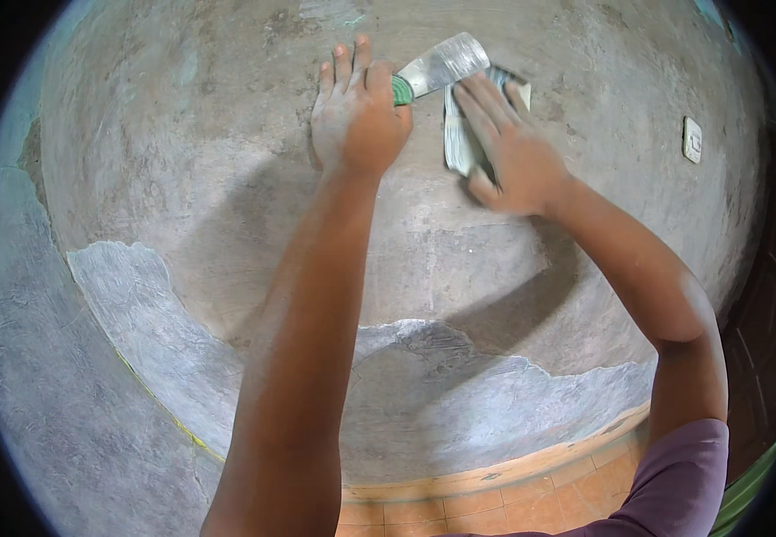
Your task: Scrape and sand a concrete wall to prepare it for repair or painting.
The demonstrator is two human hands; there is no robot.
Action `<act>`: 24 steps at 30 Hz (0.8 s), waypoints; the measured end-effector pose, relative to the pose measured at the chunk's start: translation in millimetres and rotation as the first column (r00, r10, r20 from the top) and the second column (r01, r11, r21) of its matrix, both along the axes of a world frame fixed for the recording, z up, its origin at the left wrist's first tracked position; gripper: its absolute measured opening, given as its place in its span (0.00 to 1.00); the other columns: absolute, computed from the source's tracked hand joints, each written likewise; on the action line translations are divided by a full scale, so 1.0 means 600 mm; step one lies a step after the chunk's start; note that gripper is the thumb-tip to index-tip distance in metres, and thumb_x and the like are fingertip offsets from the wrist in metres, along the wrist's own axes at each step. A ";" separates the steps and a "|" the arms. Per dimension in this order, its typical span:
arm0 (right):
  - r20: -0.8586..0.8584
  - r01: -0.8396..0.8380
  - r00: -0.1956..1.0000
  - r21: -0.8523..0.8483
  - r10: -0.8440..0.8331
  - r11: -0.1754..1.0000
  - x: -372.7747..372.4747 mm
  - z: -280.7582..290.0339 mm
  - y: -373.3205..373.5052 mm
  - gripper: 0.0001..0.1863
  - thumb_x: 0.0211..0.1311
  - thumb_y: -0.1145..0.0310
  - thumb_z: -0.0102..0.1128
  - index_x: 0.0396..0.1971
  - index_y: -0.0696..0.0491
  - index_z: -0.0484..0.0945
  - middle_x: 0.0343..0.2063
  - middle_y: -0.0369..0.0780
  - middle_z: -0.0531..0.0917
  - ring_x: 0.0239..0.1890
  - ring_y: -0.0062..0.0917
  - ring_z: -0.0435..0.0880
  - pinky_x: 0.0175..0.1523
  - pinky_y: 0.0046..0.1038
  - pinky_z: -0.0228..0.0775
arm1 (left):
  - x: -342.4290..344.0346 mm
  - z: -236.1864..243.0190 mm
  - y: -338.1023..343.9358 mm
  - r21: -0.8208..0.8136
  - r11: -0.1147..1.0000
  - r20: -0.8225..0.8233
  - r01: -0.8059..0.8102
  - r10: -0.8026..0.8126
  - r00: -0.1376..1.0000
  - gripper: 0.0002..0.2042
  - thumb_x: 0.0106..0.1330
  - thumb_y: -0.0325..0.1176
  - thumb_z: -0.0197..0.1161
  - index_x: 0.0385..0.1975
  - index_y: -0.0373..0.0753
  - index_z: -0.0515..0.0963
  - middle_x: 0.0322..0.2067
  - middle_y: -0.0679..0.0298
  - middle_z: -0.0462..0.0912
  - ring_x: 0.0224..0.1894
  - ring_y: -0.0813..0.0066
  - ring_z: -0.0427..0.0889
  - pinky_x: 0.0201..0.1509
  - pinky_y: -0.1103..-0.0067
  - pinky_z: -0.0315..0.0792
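High on the bare grey wall [441, 242], my left hand [356, 130] has its fingertips spread against the surface. Between its thumb and palm it keeps a scraper [449, 65] with a green handle and a broad, whitish-smeared metal blade pointing up and right. Just right of the blade, my right hand [522, 170] presses a folded printed sheet of paper [461, 143] flat against the wall, fingers laid over it and slightly blurred. Part of the sheet is hidden under that hand. Pale dust coats my left hand.
Peeling bluish-grey paint [540, 403] with a ragged edge covers the lower wall. A white switch or socket [692, 140] sits at the right. Below run an orange baseboard [504, 470] and floor tiles [522, 510]. Another painted wall [57, 358] meets the corner at left.
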State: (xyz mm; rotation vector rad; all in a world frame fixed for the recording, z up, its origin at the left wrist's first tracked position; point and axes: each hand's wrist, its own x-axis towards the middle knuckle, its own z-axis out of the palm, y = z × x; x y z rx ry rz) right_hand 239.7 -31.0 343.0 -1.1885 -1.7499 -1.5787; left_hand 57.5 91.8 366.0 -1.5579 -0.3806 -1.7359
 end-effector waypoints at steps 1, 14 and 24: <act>0.023 0.006 1.000 -0.085 -0.004 0.996 -0.003 -0.004 -0.008 0.46 0.47 0.54 0.51 0.68 0.59 0.55 0.70 0.47 0.57 0.73 0.43 0.51 0.76 0.47 0.39 | -0.002 0.000 -0.001 -0.004 1.000 -0.001 -0.008 0.008 1.000 0.13 0.55 0.33 0.63 0.40 0.40 0.75 0.62 0.48 0.70 0.65 0.46 0.68 0.70 0.58 0.61; -0.060 -0.187 0.977 0.211 0.204 0.959 0.005 0.068 0.021 0.27 0.51 0.60 0.52 0.50 0.61 0.67 0.63 0.52 0.65 0.64 0.53 0.63 0.68 0.46 0.56 | 0.002 -0.001 0.000 0.003 1.000 0.000 0.012 -0.012 1.000 0.13 0.52 0.33 0.66 0.37 0.40 0.74 0.61 0.50 0.71 0.65 0.48 0.68 0.70 0.60 0.61; -0.226 0.014 0.974 0.154 0.022 0.988 -0.004 0.103 0.017 0.24 0.59 0.54 0.52 0.52 0.54 0.72 0.53 0.48 0.73 0.56 0.47 0.68 0.63 0.45 0.57 | 0.005 0.001 -0.001 0.027 1.000 0.017 0.000 0.000 1.000 0.14 0.51 0.34 0.67 0.37 0.41 0.75 0.61 0.53 0.72 0.64 0.49 0.69 0.70 0.60 0.61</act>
